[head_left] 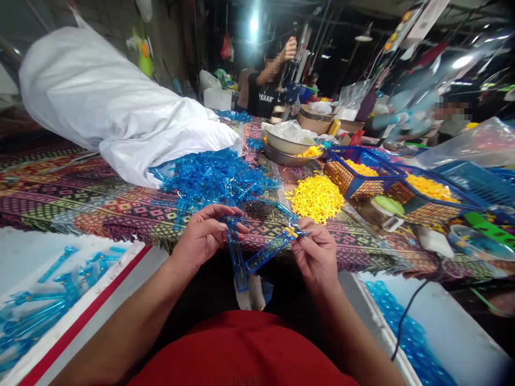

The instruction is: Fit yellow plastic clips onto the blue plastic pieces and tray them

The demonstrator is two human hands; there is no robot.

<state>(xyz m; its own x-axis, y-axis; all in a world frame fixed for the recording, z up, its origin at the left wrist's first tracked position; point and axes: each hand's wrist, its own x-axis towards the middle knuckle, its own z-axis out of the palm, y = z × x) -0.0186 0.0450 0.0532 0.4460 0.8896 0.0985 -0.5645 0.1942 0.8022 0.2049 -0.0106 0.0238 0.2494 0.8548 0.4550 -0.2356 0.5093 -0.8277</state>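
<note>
My left hand (205, 236) and my right hand (316, 254) both grip a V-shaped blue translucent plastic moulded frame (245, 257), one arm in each hand. Small yellow plastic parts (291, 232) sit on the frame by my right fingertips. Just beyond my hands lies a small heap of dark beads (256, 210). A large heap of blue plastic frames (213, 179) lies on the patterned cloth (80, 185), and a heap of yellow parts (316, 198) lies to its right. Neither heap touches my hands.
Blue wire baskets (358, 174) hold yellow parts at right. Metal bowls (285, 147) and a large white sack (112, 107) stand on the cloth. White bins (52, 300) with blue pieces flank me. A co-worker (265, 88) stands at the far end.
</note>
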